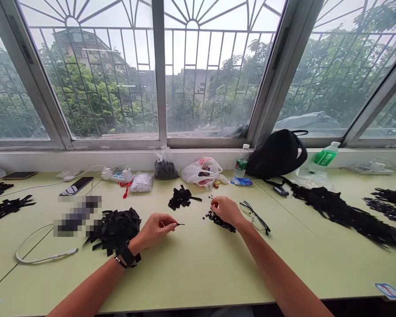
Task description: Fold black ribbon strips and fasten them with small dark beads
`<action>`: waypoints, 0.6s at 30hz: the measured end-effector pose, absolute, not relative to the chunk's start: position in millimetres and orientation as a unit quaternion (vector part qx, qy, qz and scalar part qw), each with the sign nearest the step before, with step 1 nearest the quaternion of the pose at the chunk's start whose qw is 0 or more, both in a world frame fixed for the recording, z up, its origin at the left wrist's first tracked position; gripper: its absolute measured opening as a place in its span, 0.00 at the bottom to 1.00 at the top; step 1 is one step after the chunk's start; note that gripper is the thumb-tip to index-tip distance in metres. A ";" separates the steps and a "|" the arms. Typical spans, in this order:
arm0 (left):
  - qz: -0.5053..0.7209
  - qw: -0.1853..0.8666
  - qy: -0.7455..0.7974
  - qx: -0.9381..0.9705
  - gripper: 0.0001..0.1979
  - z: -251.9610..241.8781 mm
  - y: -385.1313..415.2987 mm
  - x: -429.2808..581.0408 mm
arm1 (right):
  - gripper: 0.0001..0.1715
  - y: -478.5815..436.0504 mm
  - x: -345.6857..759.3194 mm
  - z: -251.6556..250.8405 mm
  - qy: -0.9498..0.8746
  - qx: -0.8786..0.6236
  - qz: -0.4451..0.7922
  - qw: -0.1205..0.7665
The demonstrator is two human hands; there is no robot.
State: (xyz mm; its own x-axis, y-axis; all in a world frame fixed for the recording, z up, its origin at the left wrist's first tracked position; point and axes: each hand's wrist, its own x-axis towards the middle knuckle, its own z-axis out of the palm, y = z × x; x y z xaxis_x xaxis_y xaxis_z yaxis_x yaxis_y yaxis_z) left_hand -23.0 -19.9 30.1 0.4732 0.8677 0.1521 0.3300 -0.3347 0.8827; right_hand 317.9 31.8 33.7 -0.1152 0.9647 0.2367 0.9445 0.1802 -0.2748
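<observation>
My left hand point(157, 230) pinches a thin black strip point(181, 224), whose end pokes out past the fingertips. Close behind that wrist lies a large heap of black fabric strips point(120, 226). My right hand point(227, 212) is over a pile of small round black pieces point(221, 223), its fingers bent together; whether something sits between them is hidden. A few loose pieces lie by the fingertips. Farther back, between the two hands, is a smaller bunch of black strips point(181, 197).
Eyeglasses point(255, 218) lie right of my right hand. Along the window stand a bottle point(242, 162), a plastic bag point(203, 171), a black bag point(273, 154) and a power strip point(115, 175). A white cable point(46, 259) curls at left; long black material point(343, 213) stretches across the right.
</observation>
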 end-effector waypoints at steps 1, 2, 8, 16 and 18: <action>0.321 0.414 0.399 0.753 0.19 29.9 -19.9 -23.0 | 0.08 32.2 317.1 32.3 -0.747 -0.639 0.024 0.180; 0.321 0.410 0.399 0.754 0.19 29.9 -19.9 -23.0 | 0.08 32.7 316.4 30.9 -0.748 -0.638 0.021 0.179; 0.322 0.395 0.394 0.765 0.18 30.5 -20.6 -22.9 | 0.10 36.0 315.9 25.4 -0.749 -0.637 0.014 0.183; 0.324 0.382 0.392 0.771 0.17 32.2 -21.8 -22.4 | 0.11 29.9 305.5 26.7 -0.767 -0.603 0.049 0.213; 0.325 0.382 0.395 0.770 0.17 32.7 -22.1 -22.0 | 0.12 27.7 302.3 28.4 -0.780 -0.583 0.065 0.219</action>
